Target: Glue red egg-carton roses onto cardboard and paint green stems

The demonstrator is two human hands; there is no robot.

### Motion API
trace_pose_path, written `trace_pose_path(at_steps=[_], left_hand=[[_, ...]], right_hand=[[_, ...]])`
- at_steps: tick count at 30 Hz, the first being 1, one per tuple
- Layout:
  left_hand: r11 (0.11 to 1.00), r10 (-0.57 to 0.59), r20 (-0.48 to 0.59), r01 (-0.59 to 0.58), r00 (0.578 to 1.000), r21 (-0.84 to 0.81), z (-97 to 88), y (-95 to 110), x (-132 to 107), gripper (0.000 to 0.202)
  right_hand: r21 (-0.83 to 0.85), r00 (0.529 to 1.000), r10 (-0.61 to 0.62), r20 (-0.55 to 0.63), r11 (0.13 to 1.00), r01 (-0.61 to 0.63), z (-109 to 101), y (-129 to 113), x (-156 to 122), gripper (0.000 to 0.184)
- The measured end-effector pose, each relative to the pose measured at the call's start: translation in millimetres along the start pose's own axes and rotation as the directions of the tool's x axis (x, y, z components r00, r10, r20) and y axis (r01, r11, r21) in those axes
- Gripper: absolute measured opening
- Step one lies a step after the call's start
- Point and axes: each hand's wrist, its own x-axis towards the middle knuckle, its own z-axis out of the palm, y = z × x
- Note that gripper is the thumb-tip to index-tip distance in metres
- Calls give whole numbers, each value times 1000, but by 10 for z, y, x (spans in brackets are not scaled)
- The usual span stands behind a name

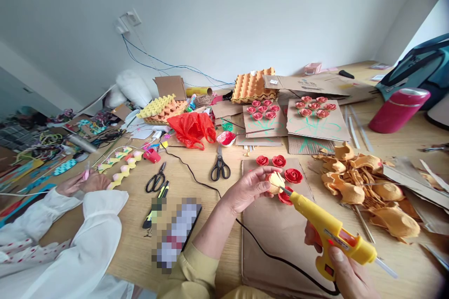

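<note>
Between the fingers of my left hand [250, 187] is a small paper-pulp flower [276, 181] with its pale yellow underside showing. My right hand [345, 261] grips a yellow hot glue gun [326, 219], a clear glue stick jutting from its back end. The gun's nozzle touches or nearly touches the flower; I cannot tell which. Several red paper roses [293, 175] lie around the flower on a brown cardboard sheet [270, 243]. The glue gun's black cord [266, 254] runs across the cardboard and the table.
A co-worker's hands [84, 182] handle yellow-pink pulp strips at left. Black scissors [220, 169], a second pair of scissors [156, 181] and a cutter [157, 203] lie mid-table. At right are torn orange pulp cups [361, 182] and a pink bottle [398, 111]. Red roses sit on cardboard [315, 124] behind.
</note>
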Motion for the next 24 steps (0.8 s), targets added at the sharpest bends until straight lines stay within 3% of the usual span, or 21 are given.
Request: trace_pose_path(at_steps=[9, 16, 20, 24], left_hand=[[1000, -25, 5, 25, 1000, -5, -15, -9, -10, 56], [999, -40, 31, 41, 999, -24, 16, 6, -10, 58], [999, -42, 55, 43, 998, -28, 23, 13, -15, 57], [998, -44, 67, 46, 997, -32, 15, 5, -20, 56]], right_hand=[[36, 999, 32, -17, 999, -31, 15, 23, -11, 40], [-115, 993, -31, 110, 992, 44, -40, 183, -97, 35], [-176, 993, -44, 108, 982, 63, -44, 269, -131, 34], [-236, 988, -122, 92, 961, 141, -21, 180, -66, 33]])
